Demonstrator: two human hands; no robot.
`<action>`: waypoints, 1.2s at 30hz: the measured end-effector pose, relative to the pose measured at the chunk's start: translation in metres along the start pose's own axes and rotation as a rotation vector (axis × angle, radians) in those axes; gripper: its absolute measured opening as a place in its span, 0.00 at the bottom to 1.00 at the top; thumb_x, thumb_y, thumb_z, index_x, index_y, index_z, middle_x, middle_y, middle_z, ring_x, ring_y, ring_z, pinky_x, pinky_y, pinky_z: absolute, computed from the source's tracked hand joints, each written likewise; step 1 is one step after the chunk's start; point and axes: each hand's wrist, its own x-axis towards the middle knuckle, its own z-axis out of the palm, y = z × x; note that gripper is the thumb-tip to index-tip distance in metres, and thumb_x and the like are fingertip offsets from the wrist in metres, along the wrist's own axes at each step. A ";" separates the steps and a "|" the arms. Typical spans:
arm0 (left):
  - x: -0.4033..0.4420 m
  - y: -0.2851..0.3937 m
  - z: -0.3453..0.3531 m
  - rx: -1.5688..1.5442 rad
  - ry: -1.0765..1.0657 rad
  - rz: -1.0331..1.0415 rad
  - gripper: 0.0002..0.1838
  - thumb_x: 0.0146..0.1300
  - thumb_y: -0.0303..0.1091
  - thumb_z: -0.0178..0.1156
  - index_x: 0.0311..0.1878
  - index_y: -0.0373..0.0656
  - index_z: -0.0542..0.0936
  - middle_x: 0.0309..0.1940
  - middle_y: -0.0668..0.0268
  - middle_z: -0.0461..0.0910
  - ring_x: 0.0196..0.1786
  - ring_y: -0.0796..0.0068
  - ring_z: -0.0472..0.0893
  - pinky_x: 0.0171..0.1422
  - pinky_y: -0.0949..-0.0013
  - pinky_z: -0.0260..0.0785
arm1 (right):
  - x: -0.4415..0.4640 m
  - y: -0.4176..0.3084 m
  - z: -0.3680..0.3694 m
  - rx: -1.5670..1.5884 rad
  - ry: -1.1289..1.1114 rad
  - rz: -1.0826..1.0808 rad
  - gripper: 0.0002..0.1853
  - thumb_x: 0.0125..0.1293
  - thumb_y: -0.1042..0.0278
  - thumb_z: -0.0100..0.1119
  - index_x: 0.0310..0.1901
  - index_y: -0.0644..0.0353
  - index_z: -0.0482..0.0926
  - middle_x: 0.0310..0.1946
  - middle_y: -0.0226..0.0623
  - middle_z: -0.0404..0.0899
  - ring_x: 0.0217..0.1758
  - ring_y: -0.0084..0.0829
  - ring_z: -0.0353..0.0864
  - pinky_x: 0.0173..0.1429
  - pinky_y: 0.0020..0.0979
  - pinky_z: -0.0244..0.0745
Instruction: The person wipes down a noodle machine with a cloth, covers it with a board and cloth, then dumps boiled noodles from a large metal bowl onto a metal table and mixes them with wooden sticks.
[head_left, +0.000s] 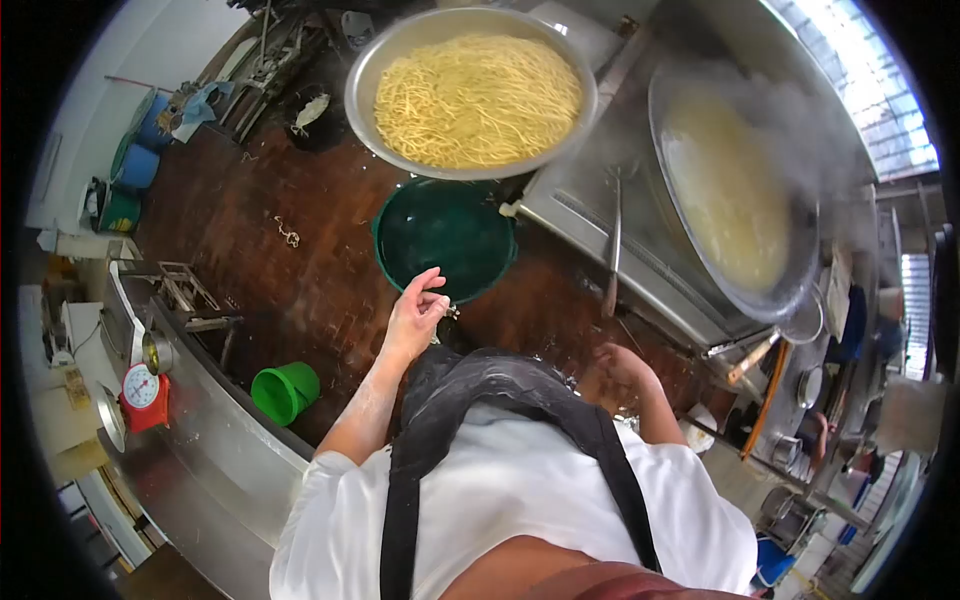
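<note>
My left hand [417,315] is raised in front of the apron, fingers loosely bent and apart, and nothing shows in it. Just beyond it, a dark green tub [440,235] stands on the floor. My right hand [622,368] hangs low at my right side, near the front of the stove. Its fingers are smeared and partly lost against the brown floor. Ahead of me a wide metal basin [362,110] holds a heap of yellow noodles [480,100]. To the right a big wok [700,265] of cloudy, pale yellow liquid [730,190] steams.
A long-handled tool [616,230] lies on the metal stove edge, and a wooden-handled strainer [755,358] juts out beside the wok. On the left are a metal counter [215,450], a red scale [145,395] and a bright green bucket [286,392]. Noodle scraps [287,232] lie on the floor.
</note>
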 end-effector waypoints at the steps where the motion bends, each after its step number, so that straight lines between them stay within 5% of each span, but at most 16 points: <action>1: 0.005 0.000 -0.008 -0.032 0.014 -0.005 0.29 0.66 0.26 0.62 0.70 0.41 0.67 0.59 0.60 0.76 0.48 0.79 0.79 0.56 0.72 0.73 | 0.025 -0.011 -0.007 0.113 -0.078 0.007 0.20 0.59 0.79 0.59 0.56 0.65 0.77 0.44 0.33 0.83 0.47 0.27 0.81 0.52 0.30 0.76; 2: 0.011 0.001 -0.014 -0.060 0.026 -0.006 0.29 0.66 0.27 0.62 0.69 0.41 0.67 0.58 0.60 0.77 0.47 0.78 0.80 0.55 0.72 0.73 | 0.052 -0.018 -0.015 0.225 -0.155 0.022 0.20 0.60 0.79 0.60 0.56 0.66 0.76 0.44 0.33 0.83 0.48 0.28 0.81 0.54 0.29 0.75; 3: 0.022 0.002 -0.022 -0.088 0.036 -0.005 0.28 0.66 0.28 0.62 0.69 0.41 0.67 0.58 0.59 0.77 0.47 0.77 0.80 0.54 0.71 0.73 | 0.046 -0.079 -0.020 -0.222 -0.038 -0.208 0.21 0.59 0.80 0.61 0.56 0.64 0.76 0.45 0.32 0.83 0.49 0.27 0.80 0.55 0.29 0.75; 5: 0.043 -0.001 -0.036 -0.109 0.038 0.031 0.27 0.67 0.29 0.62 0.68 0.41 0.69 0.55 0.61 0.78 0.46 0.78 0.80 0.53 0.72 0.73 | 0.053 -0.174 -0.035 -0.211 0.091 -0.175 0.18 0.65 0.76 0.60 0.57 0.63 0.77 0.48 0.35 0.83 0.52 0.28 0.80 0.58 0.31 0.75; 10: 0.110 0.013 -0.068 -0.066 0.127 0.079 0.24 0.68 0.29 0.62 0.66 0.41 0.71 0.51 0.63 0.80 0.46 0.78 0.79 0.53 0.73 0.73 | 0.109 -0.317 -0.118 -0.264 0.252 -0.561 0.16 0.66 0.77 0.59 0.56 0.63 0.77 0.44 0.39 0.83 0.49 0.28 0.81 0.55 0.31 0.77; 16: 0.194 0.029 -0.107 -0.127 0.445 0.062 0.22 0.70 0.35 0.62 0.64 0.39 0.73 0.47 0.66 0.80 0.46 0.79 0.78 0.56 0.72 0.72 | 0.296 -0.448 -0.267 -0.557 0.662 -0.857 0.23 0.69 0.72 0.56 0.64 0.60 0.67 0.44 0.43 0.83 0.42 0.36 0.83 0.49 0.36 0.78; 18: 0.227 0.022 -0.124 -0.072 0.560 0.035 0.23 0.71 0.38 0.62 0.64 0.38 0.73 0.46 0.66 0.80 0.46 0.79 0.78 0.57 0.73 0.71 | 0.423 -0.465 -0.358 -0.455 0.616 -0.664 0.22 0.70 0.71 0.54 0.64 0.58 0.68 0.49 0.46 0.81 0.52 0.40 0.81 0.55 0.40 0.78; 19: 0.246 0.021 -0.132 -0.082 0.602 -0.014 0.25 0.70 0.40 0.63 0.64 0.36 0.73 0.48 0.65 0.80 0.48 0.78 0.78 0.57 0.72 0.71 | 0.424 -0.492 -0.352 -0.889 0.777 -0.684 0.20 0.72 0.66 0.51 0.64 0.60 0.69 0.57 0.50 0.77 0.61 0.42 0.77 0.62 0.44 0.74; 21: 0.287 0.015 -0.144 -0.058 0.700 -0.129 0.31 0.68 0.47 0.64 0.66 0.35 0.71 0.49 0.60 0.80 0.50 0.73 0.79 0.59 0.69 0.71 | 0.495 -0.500 -0.395 -0.920 0.832 -0.553 0.32 0.70 0.51 0.50 0.69 0.65 0.64 0.70 0.58 0.62 0.72 0.52 0.65 0.73 0.46 0.64; 22: 0.313 -0.004 -0.157 0.043 0.707 -0.170 0.36 0.65 0.52 0.64 0.67 0.34 0.70 0.51 0.56 0.80 0.52 0.68 0.80 0.61 0.67 0.70 | 0.490 -0.518 -0.380 -0.787 0.872 -0.460 0.33 0.70 0.52 0.52 0.69 0.67 0.64 0.68 0.63 0.64 0.74 0.53 0.62 0.75 0.43 0.60; 25: 0.369 -0.018 -0.184 0.377 0.743 -0.309 0.47 0.58 0.61 0.67 0.70 0.34 0.67 0.55 0.46 0.79 0.58 0.57 0.79 0.65 0.62 0.68 | 0.527 -0.520 -0.393 -0.754 0.719 -0.319 0.39 0.72 0.43 0.48 0.70 0.70 0.59 0.59 0.65 0.74 0.65 0.56 0.74 0.67 0.45 0.67; 31: 0.431 -0.006 -0.202 0.249 0.611 -0.383 0.48 0.58 0.58 0.68 0.73 0.35 0.61 0.59 0.47 0.78 0.62 0.56 0.78 0.69 0.59 0.67 | 0.524 -0.514 -0.380 -0.836 0.629 -0.188 0.38 0.70 0.42 0.51 0.69 0.67 0.62 0.56 0.62 0.78 0.62 0.50 0.78 0.63 0.44 0.70; 34: 0.451 -0.026 -0.206 0.219 0.590 -0.253 0.40 0.60 0.49 0.69 0.68 0.36 0.66 0.55 0.47 0.80 0.56 0.57 0.82 0.65 0.55 0.72 | 0.546 -0.489 -0.418 -0.733 0.524 -0.230 0.34 0.69 0.42 0.53 0.62 0.66 0.70 0.47 0.51 0.82 0.52 0.42 0.81 0.54 0.41 0.74; 36: 0.459 -0.032 -0.205 0.132 0.631 -0.173 0.29 0.61 0.38 0.68 0.62 0.38 0.70 0.50 0.51 0.82 0.45 0.58 0.85 0.57 0.52 0.78 | 0.524 -0.493 -0.423 -0.812 0.324 -0.291 0.21 0.71 0.49 0.51 0.47 0.61 0.76 0.33 0.30 0.76 0.34 0.24 0.73 0.35 0.32 0.67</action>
